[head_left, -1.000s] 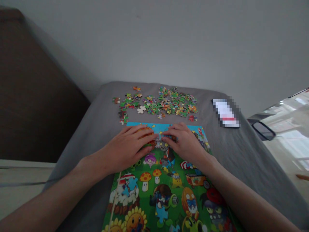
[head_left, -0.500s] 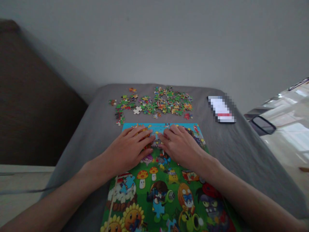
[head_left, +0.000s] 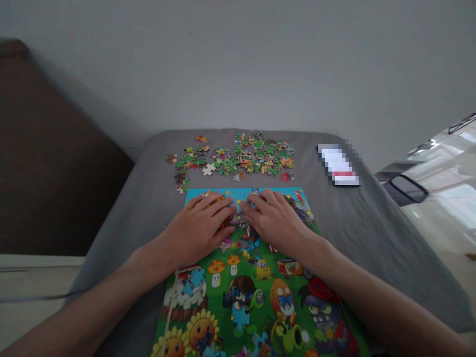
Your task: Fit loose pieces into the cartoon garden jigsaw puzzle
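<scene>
My left hand (head_left: 204, 218) rests palm down on the upper left part of a colourful cartoon puzzle board (head_left: 249, 270), fingers apart. Across from it, my right hand (head_left: 274, 217) lies on the upper right part, fingers spread and slightly bent. The fingertips of both hands nearly meet by the board's blue top strip. Whether a small piece lies beneath them is hidden. Lower on the board are a blue-patterned jigsaw piece (head_left: 241, 316), another blue jigsaw piece (head_left: 195, 281) at left and one more puzzle piece (head_left: 262, 343) near the bottom.
Beyond the board, a heap of loose jigsaw pieces (head_left: 260, 156) is spread on the grey cloth (head_left: 137, 198). One white piece (head_left: 208, 169) lies among them. A phone (head_left: 339, 166) with a blurred screen sits at right. A wall (head_left: 238, 64) stands behind; dark brown furniture (head_left: 55, 148) is at left.
The view has shifted slightly, so the board and loose pieces appear a little further left. My right hand has moved slightly with the view; both hands stay on the board.
</scene>
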`<act>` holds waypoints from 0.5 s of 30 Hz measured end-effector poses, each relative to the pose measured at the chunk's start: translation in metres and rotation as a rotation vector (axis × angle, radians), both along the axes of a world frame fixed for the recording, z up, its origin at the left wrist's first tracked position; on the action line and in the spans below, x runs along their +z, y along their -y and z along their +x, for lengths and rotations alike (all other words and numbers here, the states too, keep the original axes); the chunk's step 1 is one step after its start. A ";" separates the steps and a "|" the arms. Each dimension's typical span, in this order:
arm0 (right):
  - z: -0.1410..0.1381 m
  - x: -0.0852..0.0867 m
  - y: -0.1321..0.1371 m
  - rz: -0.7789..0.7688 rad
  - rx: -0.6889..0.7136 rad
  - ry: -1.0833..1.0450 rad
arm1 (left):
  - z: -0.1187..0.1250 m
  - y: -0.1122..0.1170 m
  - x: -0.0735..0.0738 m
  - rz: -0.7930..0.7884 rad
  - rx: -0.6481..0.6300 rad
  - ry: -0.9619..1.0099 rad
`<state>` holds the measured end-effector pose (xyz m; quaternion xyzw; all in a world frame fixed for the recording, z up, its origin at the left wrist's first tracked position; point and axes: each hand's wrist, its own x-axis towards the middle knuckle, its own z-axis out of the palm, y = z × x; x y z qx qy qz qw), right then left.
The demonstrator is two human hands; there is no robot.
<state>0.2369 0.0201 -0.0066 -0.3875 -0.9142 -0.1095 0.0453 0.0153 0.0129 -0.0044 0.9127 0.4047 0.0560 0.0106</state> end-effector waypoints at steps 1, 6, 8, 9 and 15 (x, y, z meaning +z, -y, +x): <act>-0.001 0.000 0.000 -0.017 -0.015 -0.003 | 0.000 0.000 0.000 0.000 0.007 0.005; 0.005 0.007 0.002 -0.150 -0.020 -0.121 | -0.001 -0.001 -0.004 -0.007 0.008 0.046; 0.011 0.013 0.004 -0.285 0.064 -0.241 | -0.002 -0.002 -0.005 -0.013 0.007 0.062; 0.013 0.017 0.006 -0.379 0.129 -0.294 | -0.003 -0.002 -0.005 -0.019 0.007 0.069; 0.012 0.030 0.031 -0.736 0.511 -0.232 | -0.005 -0.003 -0.004 -0.068 0.010 0.088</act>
